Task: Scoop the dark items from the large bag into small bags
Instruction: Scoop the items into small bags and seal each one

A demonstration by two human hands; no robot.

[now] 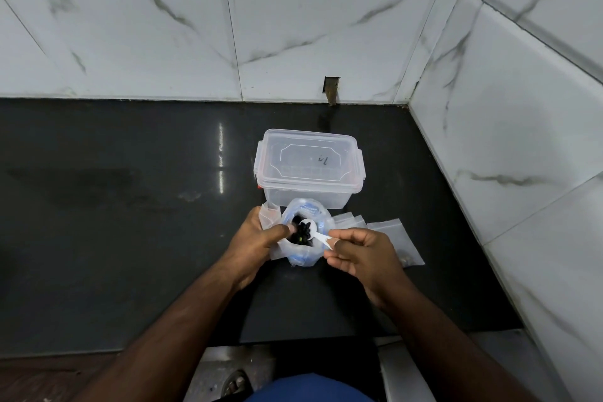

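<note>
A large clear plastic bag (323, 222) with blue print stands open on the dark counter (130, 206), with small dark items (301, 235) inside. My left hand (257, 238) grips the bag's left rim and a small clear bag (269, 215) beside it. My right hand (359, 254) pinches the handle of a white plastic scoop (310, 226), whose bowl sits over the dark items inside the bag's mouth. Several empty small zip bags (388, 232) lie flat to the right, partly under my right hand.
A clear lidded plastic box (308, 166) stands just behind the large bag. Marble-tiled walls (489, 108) close the counter at the back and right. The counter's front edge (163, 349) runs below my forearms.
</note>
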